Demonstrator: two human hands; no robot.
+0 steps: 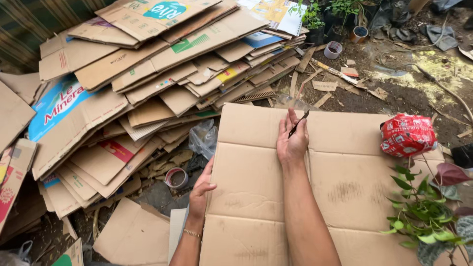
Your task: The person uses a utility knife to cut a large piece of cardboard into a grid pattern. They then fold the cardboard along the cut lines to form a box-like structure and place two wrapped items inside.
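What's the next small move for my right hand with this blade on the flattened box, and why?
Probably draw the blade toward you along the vertical crease. The right hand rests on the flattened cardboard sheet with the blade tip near its far edge, right at that fold, while the left hand grips the sheet's left edge, bracing it.
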